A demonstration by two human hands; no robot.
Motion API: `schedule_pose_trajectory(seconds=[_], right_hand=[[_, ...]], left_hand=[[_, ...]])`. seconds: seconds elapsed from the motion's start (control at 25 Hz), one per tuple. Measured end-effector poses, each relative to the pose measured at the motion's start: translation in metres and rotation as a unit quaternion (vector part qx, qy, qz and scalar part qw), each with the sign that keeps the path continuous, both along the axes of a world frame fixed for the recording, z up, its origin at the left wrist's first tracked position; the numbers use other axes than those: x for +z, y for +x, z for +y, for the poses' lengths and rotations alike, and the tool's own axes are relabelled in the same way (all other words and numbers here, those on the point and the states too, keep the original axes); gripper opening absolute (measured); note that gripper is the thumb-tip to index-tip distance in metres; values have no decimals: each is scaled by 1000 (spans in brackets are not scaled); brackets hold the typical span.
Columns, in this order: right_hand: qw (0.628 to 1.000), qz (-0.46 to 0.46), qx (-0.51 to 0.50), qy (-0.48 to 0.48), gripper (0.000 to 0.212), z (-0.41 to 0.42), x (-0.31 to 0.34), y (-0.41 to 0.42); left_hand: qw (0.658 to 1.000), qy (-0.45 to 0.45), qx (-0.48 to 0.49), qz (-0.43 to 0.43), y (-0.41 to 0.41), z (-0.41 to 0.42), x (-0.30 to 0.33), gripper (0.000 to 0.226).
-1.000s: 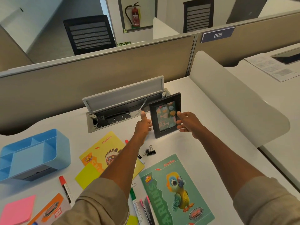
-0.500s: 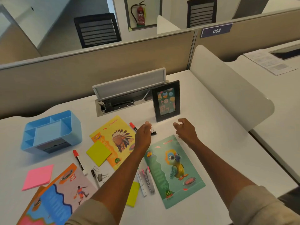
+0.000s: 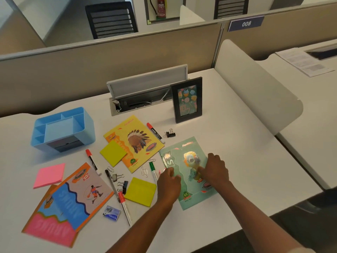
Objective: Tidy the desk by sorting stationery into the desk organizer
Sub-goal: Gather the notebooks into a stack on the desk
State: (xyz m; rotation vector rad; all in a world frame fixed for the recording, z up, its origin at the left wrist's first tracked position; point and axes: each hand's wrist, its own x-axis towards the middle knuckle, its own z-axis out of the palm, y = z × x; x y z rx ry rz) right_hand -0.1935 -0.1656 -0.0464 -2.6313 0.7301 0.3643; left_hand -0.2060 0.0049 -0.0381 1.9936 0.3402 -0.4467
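You've left the black picture frame (image 3: pixel 187 100) standing and dropped both hands onto the green parrot-cover notebook (image 3: pixel 184 161): left hand (image 3: pixel 168 181) pinching its edge, right hand (image 3: pixel 214 169) curled on top. The blue plastic desk organizer (image 3: pixel 62 128) sits empty, far left on the surface (image 3: pixel 237 143).

Beige partitions (image 3: pixel 109 66); black chairs (image 3: pixel 111 19) beyond.

Organizer (image 3: pixel 63 129) at worktop (image 3: pixel 237 143) far left. Picture frame (image 3: pixel 187 100) upright behind centre, just before cable hatch (image 3: pixel 145 92). Headdress notebook (image 3: pixel 134 142) between organizer and frame; sticky pad (image 3: pixel 113 152) overlaps its left corner. Parrot notebook (image 3: pixel 187 172) to its right and nearer, both hands on it.
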Motion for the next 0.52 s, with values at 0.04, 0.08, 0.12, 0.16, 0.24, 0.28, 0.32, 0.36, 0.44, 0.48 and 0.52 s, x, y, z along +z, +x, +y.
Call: schedule_pose_trajectory(seconds=[0.04, 0.08, 0.12, 0.16, 0.24, 0.28, 0.32, 0.36, 0.44, 0.48, 0.52], right_hand=[[1000, 5, 0, -5, 49, 1, -2, -4], [1000, 8, 0, -9, 50, 1, -4, -6], [1000, 6, 0, -12, 52, 0, -5, -7], [1000, 3, -1, -15, 53, 1, -6, -7], [1000, 0, -4, -21, 55, 1, -7, -6], [1000, -1, -5, -24, 54, 2, -8, -6], [1000, -2, -8, -27, 53, 4, -9, -6], [1000, -3, -10, -29, 53, 5, -9, -7], [999, -4, -11, -34, 52, 7, -10, -8], [999, -6, -11, -37, 51, 7, -10, -8], [999, -5, -10, -40, 51, 8, -10, -8]], left_hand=[[1000, -4, -6, 6, -11, 0, -1, 23], [1000, -2, -12, 8, -21, 1, -3, 27], [1000, 8, -23, 8, -29, 1, -3, 34], [999, 16, -31, 1, -36, 1, -3, 39], [997, 42, -56, -33, -44, -1, 3, 43], [995, 55, -69, -45, -45, -3, 5, 44], [994, 61, -78, -50, -45, -5, 5, 44], [993, 66, -86, -47, -44, -6, 4, 44], [992, 72, -94, -38, -43, -8, -1, 43], [992, 74, -93, -35, -42, -9, -4, 43], [992, 78, -93, -29, -43, -10, -6, 45]])
